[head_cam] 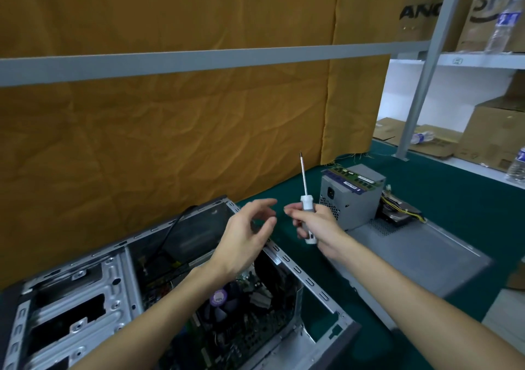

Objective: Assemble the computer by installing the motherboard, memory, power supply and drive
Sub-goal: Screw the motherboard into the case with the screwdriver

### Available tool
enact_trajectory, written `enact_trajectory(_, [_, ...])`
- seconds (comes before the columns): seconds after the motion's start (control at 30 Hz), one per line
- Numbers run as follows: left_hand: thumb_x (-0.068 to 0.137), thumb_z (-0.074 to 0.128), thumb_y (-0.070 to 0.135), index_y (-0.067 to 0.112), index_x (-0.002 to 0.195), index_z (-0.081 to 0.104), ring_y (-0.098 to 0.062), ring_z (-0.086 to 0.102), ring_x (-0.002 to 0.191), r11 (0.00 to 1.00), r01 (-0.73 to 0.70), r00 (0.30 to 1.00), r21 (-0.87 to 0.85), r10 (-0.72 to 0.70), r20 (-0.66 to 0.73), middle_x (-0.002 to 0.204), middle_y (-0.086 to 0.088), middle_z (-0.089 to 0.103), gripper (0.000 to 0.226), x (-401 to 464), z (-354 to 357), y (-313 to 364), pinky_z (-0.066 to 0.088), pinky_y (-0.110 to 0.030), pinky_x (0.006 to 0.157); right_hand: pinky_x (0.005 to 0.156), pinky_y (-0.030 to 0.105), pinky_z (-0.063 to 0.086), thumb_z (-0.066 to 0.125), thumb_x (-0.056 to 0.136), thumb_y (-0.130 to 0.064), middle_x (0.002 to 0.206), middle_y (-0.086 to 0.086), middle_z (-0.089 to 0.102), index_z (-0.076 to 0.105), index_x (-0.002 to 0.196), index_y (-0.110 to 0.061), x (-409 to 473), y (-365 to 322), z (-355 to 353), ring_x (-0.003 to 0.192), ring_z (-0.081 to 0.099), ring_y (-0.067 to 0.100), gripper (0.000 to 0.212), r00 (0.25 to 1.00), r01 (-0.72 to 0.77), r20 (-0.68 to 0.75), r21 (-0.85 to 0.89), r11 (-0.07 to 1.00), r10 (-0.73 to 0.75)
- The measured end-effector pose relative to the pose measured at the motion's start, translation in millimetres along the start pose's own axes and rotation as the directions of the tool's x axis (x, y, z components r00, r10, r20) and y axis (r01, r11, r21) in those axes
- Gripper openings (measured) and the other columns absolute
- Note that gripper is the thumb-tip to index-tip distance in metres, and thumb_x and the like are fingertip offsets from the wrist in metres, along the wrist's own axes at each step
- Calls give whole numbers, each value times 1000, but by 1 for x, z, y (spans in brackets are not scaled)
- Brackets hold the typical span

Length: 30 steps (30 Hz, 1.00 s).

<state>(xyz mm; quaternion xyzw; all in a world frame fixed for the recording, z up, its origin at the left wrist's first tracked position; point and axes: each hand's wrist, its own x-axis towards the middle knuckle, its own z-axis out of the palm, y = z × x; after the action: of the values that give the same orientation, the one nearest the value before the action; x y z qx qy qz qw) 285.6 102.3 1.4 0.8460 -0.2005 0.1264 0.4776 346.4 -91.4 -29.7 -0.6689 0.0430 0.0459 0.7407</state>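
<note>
A dark green table mat point(443, 199) lies under a silver-grey sheet-metal computer case point(119, 273) and a grey boxy power supply point(358, 199) trailing yellow and black wires point(397, 203). The white-handled steel screwdriver point(306, 202) has a pale shaft. The black round cooler fan point(224, 304) bears a purple sticker. Behind hangs creased mustard-brown paper point(170, 128).

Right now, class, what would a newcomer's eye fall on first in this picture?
The screwdriver, held upright in the right hand at centre, tip up, against the orange backdrop. Beside it the left hand hovers open over the open case at lower left, with a fan inside. Behind the hands, the power supply stands on the green table.
</note>
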Motion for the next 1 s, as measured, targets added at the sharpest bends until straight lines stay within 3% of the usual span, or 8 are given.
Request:
enact_trajectory(0.13, [97, 70, 19, 23, 125, 73, -9, 69, 102, 985, -93, 989, -145, 75, -125, 107, 13, 74, 28, 0, -12, 14, 52, -21, 86, 47, 26, 45, 79, 85, -13, 67, -1, 56, 74, 100, -9, -48, -42, 27, 42, 40, 9, 17, 941, -217, 320, 331, 918, 107])
enact_trajectory(0.27, [92, 75, 20, 21, 110, 80, -17, 69, 93, 971, -194, 969, -138, 168, -183, 95, 8, 74, 19, -5, -33, 26, 55, -27, 81, 46, 23, 43, 74, 84, -16, 65, -4, 52, 66, 96, -12, -80, -57, 46, 39, 36, 7, 16, 872, -383, 464, 452, 806, 154])
enact_trajectory(0.37, [90, 76, 19, 20, 103, 82, -22, 68, 90, 970, -158, 976, -184, 126, -176, 94, 2, 72, 15, -15, -47, 29, 56, -33, 80, 46, 20, 41, 69, 91, -20, 66, -5, 50, 74, 102, -10, -95, -58, 54, 40, 35, 6, 16, 840, -396, 525, 421, 816, 137])
enact_trajectory(0.43, [90, 77, 17, 17, 101, 82, -21, 71, 91, 962, -130, 978, -239, 85, -189, 96, -1, 75, 13, -25, -55, 27, 57, -30, 79, 46, 21, 38, 66, 96, -23, 69, -2, 52, 72, 107, -10, -104, -55, 58, 43, 36, 8, 18, 850, -321, 515, 338, 885, 111])
enact_trajectory(0.57, [87, 79, 14, 13, 99, 81, -19, 77, 88, 910, -21, 964, -414, -91, -250, 90, -5, 80, 12, -39, -73, 16, 57, -18, 77, 39, 25, 33, 65, 101, -27, 73, 4, 56, 56, 104, -12, -117, -39, 62, 46, 42, 15, 18, 926, 59, 374, -25, 998, -46])
enact_trajectory(0.7, [75, 85, 21, 12, 95, 81, -22, 76, 90, 675, 151, 929, -722, -347, -130, 96, -14, 78, 22, -43, -94, 9, 61, -29, 83, 37, 24, 33, 63, 102, -25, 79, 6, 62, 59, 105, -13, -122, -28, 62, 45, 47, 17, 13, 897, 293, 395, -194, 936, -199])
enact_trajectory(0.87, [69, 85, 25, 17, 84, 83, -13, 73, 79, 449, 161, 912, -879, -409, -42, 86, -2, 76, 17, -43, -108, 4, 60, -27, 77, 35, 22, 35, 68, 99, -26, 76, 1, 65, 65, 103, -19, -124, -24, 60, 44, 49, 18, 8, 862, 407, 427, -257, 877, -275])
enact_trajectory(1.0, [75, 80, 21, 18, 82, 82, -12, 73, 78, 390, 165, 914, -906, -406, -8, 86, -1, 76, 8, -42, -110, 8, 60, -26, 75, 35, 21, 36, 70, 98, -27, 74, 0, 65, 67, 103, -23, -125, -23, 59, 44, 50, 18, 7, 847, 432, 442, -251, 866, -295])
